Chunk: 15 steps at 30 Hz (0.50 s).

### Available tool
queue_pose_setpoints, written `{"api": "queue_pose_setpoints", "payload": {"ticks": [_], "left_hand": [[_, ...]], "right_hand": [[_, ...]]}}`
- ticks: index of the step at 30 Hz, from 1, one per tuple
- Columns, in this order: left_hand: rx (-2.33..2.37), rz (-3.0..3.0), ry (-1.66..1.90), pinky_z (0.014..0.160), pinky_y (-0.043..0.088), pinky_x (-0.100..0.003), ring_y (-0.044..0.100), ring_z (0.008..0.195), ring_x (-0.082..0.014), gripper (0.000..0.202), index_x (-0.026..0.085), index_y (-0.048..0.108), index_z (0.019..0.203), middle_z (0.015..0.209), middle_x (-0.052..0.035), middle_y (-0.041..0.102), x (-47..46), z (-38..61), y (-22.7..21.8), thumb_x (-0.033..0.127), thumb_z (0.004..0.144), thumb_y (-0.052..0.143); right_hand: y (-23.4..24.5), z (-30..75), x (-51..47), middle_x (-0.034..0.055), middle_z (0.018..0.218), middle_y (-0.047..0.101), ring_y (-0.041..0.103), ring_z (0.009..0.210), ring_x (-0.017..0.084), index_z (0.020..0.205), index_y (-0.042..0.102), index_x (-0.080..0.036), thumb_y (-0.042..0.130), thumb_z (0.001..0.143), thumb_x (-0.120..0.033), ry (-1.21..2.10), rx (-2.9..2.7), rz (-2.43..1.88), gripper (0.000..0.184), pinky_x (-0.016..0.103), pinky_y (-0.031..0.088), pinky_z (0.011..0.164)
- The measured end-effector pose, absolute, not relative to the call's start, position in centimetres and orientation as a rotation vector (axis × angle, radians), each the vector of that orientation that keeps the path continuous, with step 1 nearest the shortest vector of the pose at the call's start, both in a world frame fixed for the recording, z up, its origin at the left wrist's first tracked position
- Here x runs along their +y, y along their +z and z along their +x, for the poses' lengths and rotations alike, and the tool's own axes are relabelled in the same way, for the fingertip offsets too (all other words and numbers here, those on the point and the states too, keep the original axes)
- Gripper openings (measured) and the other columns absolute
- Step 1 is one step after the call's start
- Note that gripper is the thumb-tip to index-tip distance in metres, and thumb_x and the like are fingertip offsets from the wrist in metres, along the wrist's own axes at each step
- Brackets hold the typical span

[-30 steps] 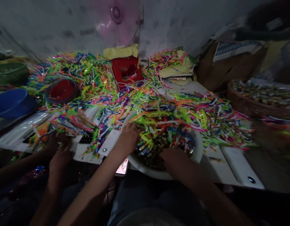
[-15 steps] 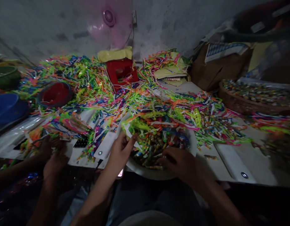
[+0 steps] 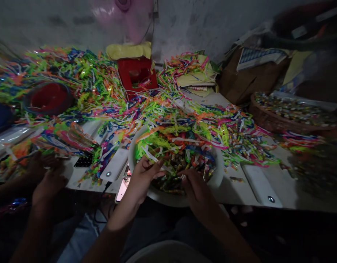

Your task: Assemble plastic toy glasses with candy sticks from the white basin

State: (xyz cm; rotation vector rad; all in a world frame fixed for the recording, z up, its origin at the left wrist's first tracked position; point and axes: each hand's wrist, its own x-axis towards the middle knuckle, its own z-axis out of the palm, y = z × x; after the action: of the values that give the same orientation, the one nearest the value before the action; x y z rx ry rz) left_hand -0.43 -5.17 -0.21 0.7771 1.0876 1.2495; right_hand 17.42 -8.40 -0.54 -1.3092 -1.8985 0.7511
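My left hand [image 3: 142,179] is closed in a pinch on a white plastic strip [image 3: 150,155], over the left side of a pale basin [image 3: 219,177]. To its right, my right hand [image 3: 197,190] has thumb and fingers pressed together on a small pale-tipped piece [image 3: 182,176] too small to name. Green, orange and white plastic strips [image 3: 182,132] fill the far part of the basin. Small dark multicoloured stick-like pieces [image 3: 177,160] lie in its near part, partly hidden by my hands.
A co-worker's hands [image 3: 49,179] work at the left. Heaps of coloured strips [image 3: 83,73] cover the table around a red holder [image 3: 137,75]. A phone [image 3: 123,185], white power banks [image 3: 261,186], a red bowl [image 3: 49,98] and a brown basket [image 3: 278,118] surround the basin.
My right hand has risen out of the small pieces and drawn nearer my left, with a small piece between its fingers. The view has shifted slightly, uncovering more of the phone.
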Motion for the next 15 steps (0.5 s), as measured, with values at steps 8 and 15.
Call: {"api": "queue_pose_setpoints", "payload": {"ticks": [8,15], "left_hand": [[1.102,0.727,1.257,0.062,0.057,-0.02,0.066,0.087,-0.016,0.031,0.014,0.058,0.085,0.096,-0.0042,0.068,-5.0,-0.6,-0.6,0.031,0.067,0.076],[1.133,0.735,1.231,0.062,0.057,-0.023,0.065,0.082,-0.0154,0.033,0.014,0.06,0.088,0.089,-0.0032,0.068,-5.1,-0.5,-0.3,0.031,0.066,0.078]], "right_hand": [[-2.1,16.6,-8.6,0.0003,0.076,0.068,0.063,0.069,0.017,0.096,0.059,-0.022,0.052,0.089,-0.037,0.568,-1.93,-1.45,0.019,0.024,0.042,0.061],[-2.4,16.0,-8.6,0.0028,0.079,0.072,0.067,0.067,0.017,0.098,0.063,-0.021,0.053,0.088,-0.037,0.492,-1.894,-1.502,0.022,0.024,0.044,0.061]]}}
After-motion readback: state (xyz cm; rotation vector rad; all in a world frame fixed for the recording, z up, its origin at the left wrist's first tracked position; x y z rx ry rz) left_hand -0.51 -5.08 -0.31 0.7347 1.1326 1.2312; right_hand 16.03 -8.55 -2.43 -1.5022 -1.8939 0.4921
